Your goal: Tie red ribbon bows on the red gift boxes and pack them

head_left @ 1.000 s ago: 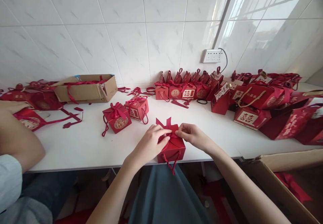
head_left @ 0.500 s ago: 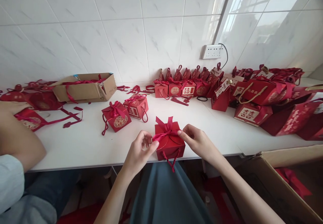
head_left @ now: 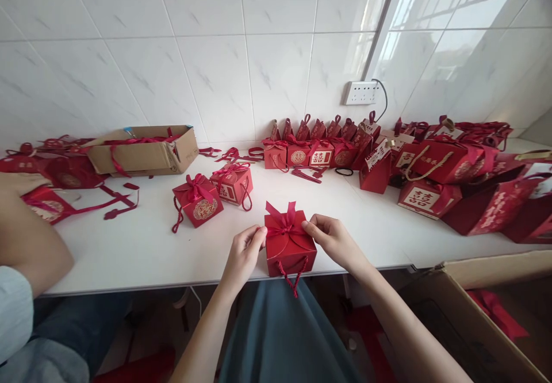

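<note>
A red gift box (head_left: pixel 290 256) stands upright at the table's front edge, a twisted cord handle hanging over its front. On its top is a red ribbon bow (head_left: pixel 286 228). My left hand (head_left: pixel 245 252) pinches the bow's left loop between thumb and fingers. At the right side of the bow, my right hand (head_left: pixel 328 234) pinches the other loop. Two more red boxes, one with a round gold emblem (head_left: pixel 204 209) and one with a cream label (head_left: pixel 233 184), stand to the left, each tied with a ribbon.
Behind are a row of red boxes (head_left: pixel 299 156) and a power strip (head_left: pixel 361 93). Piled red boxes (head_left: pixel 425 196) fill the right; an open carton (head_left: pixel 495 268) is below. At left are a cardboard box (head_left: pixel 146 157), loose ribbons and another person's arm (head_left: pixel 32 239).
My left hand has closed its fingers on the left loop, moving slightly up. My right hand stays at the right loop. The view has shifted slightly.
</note>
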Action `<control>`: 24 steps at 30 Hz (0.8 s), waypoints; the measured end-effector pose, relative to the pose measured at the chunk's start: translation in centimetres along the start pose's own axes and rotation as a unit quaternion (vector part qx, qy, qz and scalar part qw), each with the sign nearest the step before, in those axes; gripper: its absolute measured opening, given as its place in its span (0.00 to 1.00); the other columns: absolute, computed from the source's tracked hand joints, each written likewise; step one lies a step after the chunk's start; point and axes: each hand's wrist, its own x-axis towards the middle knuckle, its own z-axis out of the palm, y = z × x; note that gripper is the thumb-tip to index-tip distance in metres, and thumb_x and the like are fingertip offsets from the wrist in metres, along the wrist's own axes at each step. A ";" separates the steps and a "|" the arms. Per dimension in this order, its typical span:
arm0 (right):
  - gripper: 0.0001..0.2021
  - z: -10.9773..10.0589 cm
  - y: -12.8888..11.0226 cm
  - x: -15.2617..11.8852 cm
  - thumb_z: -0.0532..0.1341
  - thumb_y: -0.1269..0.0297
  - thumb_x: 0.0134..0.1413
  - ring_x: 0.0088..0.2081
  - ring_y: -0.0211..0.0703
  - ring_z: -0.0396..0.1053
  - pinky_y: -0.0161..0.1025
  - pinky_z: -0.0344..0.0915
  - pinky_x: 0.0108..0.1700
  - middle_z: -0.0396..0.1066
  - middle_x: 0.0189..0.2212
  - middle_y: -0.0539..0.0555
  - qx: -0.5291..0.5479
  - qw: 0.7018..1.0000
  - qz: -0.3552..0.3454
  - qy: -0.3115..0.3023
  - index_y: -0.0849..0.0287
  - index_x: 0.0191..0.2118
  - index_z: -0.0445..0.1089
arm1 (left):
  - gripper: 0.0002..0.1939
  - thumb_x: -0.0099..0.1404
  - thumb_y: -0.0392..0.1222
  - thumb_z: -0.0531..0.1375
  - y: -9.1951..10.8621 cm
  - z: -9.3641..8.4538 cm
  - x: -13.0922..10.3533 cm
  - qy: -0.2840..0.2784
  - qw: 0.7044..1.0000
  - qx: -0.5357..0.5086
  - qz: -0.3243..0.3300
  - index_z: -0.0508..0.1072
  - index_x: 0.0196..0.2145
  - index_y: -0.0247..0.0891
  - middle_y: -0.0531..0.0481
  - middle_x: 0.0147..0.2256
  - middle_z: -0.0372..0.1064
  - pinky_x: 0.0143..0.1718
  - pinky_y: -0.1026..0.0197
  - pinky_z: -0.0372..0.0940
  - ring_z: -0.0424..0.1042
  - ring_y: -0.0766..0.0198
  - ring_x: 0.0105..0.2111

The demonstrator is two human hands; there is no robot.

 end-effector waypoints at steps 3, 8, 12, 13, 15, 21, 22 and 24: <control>0.25 0.2 0.4 0.2 0.57 0.39 0.47 0.22 0.33 0.45 0.34 0.46 0.25 0.48 0.18 0.44 0.089 0.996 0.019 -0.018 0.57 0.20 0.53 | 0.19 0.62 0.49 0.51 -0.7 0.4 0.0 0.014 0.999 -0.042 -0.015 0.53 0.18 0.39 0.57 0.19 0.48 0.23 0.65 0.50 0.50 0.69 0.20; 0.25 0.5 0.7 0.2 0.61 0.42 0.44 0.23 0.32 0.49 0.34 0.52 0.28 0.51 0.20 0.44 0.211 0.976 0.056 -0.026 0.57 0.21 0.52 | 0.19 0.63 0.47 0.51 -1.5 1.3 -0.3 0.046 0.995 -0.087 -0.014 0.51 0.18 0.40 0.57 0.19 0.45 0.23 0.64 0.48 0.47 0.68 0.21; 0.24 0.4 1.1 0.2 0.63 0.45 0.43 0.23 0.32 0.50 0.33 0.54 0.28 0.52 0.20 0.44 0.267 0.961 0.069 -0.028 0.57 0.21 0.53 | 0.19 0.63 0.45 0.51 -1.8 1.9 -0.4 0.062 0.993 -0.098 -0.006 0.49 0.18 0.40 0.57 0.19 0.43 0.23 0.63 0.47 0.46 0.68 0.21; 0.23 0.4 1.2 0.2 0.64 0.46 0.44 0.23 0.32 0.51 0.33 0.54 0.28 0.52 0.20 0.44 0.278 0.958 0.069 -0.030 0.58 0.21 0.54 | 0.19 0.63 0.45 0.51 -1.8 2.0 -0.4 0.066 0.993 -0.102 -0.005 0.48 0.18 0.40 0.57 0.19 0.43 0.23 0.63 0.46 0.45 0.68 0.21; 0.22 0.3 1.3 0.3 0.65 0.47 0.44 0.23 0.32 0.52 0.33 0.55 0.28 0.53 0.20 0.45 0.300 0.951 0.067 -0.035 0.58 0.21 0.56 | 0.19 0.63 0.45 0.51 -2.0 2.0 -0.3 0.072 0.991 -0.111 -0.006 0.48 0.18 0.40 0.57 0.19 0.42 0.23 0.63 0.46 0.45 0.69 0.21; 0.21 0.4 1.7 0.4 0.67 0.51 0.41 0.21 0.31 0.47 0.32 0.54 0.27 0.46 0.18 0.43 0.353 0.933 0.065 -0.031 0.58 0.19 0.56 | 0.19 0.63 0.45 0.51 -2.7 2.3 -0.4 0.079 0.987 -0.139 -0.002 0.48 0.19 0.40 0.57 0.20 0.40 0.22 0.63 0.44 0.43 0.69 0.21; 0.22 0.4 1.8 0.4 0.68 0.51 0.41 0.21 0.31 0.46 0.32 0.53 0.26 0.45 0.18 0.42 0.359 0.931 0.064 -0.028 0.58 0.19 0.55 | 0.19 0.63 0.45 0.51 -2.7 2.4 -0.4 0.081 0.986 -0.143 -0.001 0.48 0.19 0.40 0.57 0.20 0.41 0.22 0.63 0.44 0.43 0.69 0.21; 0.22 0.4 2.0 0.3 0.68 0.52 0.40 0.20 0.30 0.43 0.32 0.51 0.25 0.45 0.17 0.42 0.360 0.931 0.060 -0.022 0.58 0.18 0.55 | 0.19 0.62 0.44 0.51 -2.8 2.5 -0.5 0.089 0.985 -0.147 0.001 0.47 0.19 0.40 0.57 0.20 0.40 0.22 0.63 0.44 0.43 0.69 0.21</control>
